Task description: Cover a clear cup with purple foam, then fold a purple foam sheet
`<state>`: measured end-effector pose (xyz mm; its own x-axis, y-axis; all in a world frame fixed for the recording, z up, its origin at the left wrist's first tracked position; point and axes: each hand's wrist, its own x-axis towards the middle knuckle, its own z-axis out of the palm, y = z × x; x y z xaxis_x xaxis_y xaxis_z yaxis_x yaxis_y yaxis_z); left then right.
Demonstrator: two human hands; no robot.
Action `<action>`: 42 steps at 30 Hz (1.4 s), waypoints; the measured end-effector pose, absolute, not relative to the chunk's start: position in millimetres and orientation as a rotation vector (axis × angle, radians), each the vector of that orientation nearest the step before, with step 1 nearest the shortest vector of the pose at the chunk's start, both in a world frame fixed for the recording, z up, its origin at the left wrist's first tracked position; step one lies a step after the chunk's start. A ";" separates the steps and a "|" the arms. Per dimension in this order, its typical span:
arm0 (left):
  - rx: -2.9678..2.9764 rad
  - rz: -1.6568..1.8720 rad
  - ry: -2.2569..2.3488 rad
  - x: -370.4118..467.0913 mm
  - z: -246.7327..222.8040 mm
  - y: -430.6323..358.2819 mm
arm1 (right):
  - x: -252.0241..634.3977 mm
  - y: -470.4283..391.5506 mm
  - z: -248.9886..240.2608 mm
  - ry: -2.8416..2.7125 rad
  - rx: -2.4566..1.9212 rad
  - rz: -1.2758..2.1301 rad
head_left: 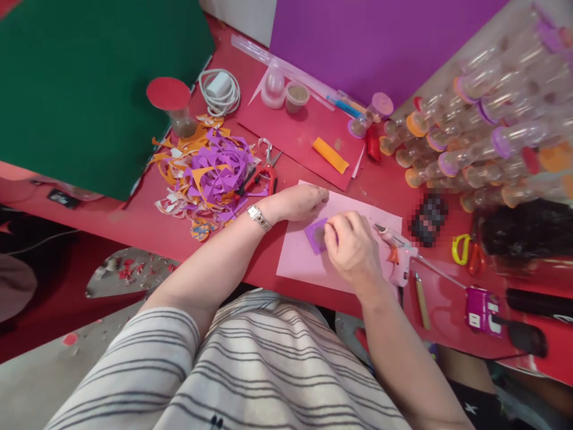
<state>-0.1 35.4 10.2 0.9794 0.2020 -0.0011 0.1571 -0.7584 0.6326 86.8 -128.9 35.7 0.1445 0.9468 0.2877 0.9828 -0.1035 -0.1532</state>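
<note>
Nearest the camera is a striped shirt (pixel 268 364). Beyond it, on the red worktop (pixel 179 236), a purple square (pixel 314 240) lies on a pink sheet (pixel 295 263). The right hand (pixel 351 245) bends its fingers at the square's edge; the left hand (pixel 304 202) curls over the sheet's far edge. I cannot tell whether either grip is closed. A glue gun (pixel 398 254) lies right of the right hand, paper scraps (pixel 215 167) beyond the left wrist.

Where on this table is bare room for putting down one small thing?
The red table is bare between the red sheet, pink sheet and stacked tubes; so is the pink sheet's near left corner. Crowded: scrap pile, stacked tubes.
</note>
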 end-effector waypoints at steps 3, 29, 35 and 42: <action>2.313 0.216 0.361 -0.7 14.3 38.6 | 102.9 -130.2 39.9 -1.570 -2.054 -0.136; 1.070 0.429 0.344 -2.3 12.3 32.4 | 137.0 -102.9 29.2 -0.672 -1.539 0.597; 1.074 0.404 0.336 -2.6 13.1 30.6 | 126.2 -102.5 18.0 -0.560 -1.435 0.949; 1.350 0.404 0.445 -4.9 24.7 24.6 | 120.3 -100.6 20.1 -0.528 -1.429 1.054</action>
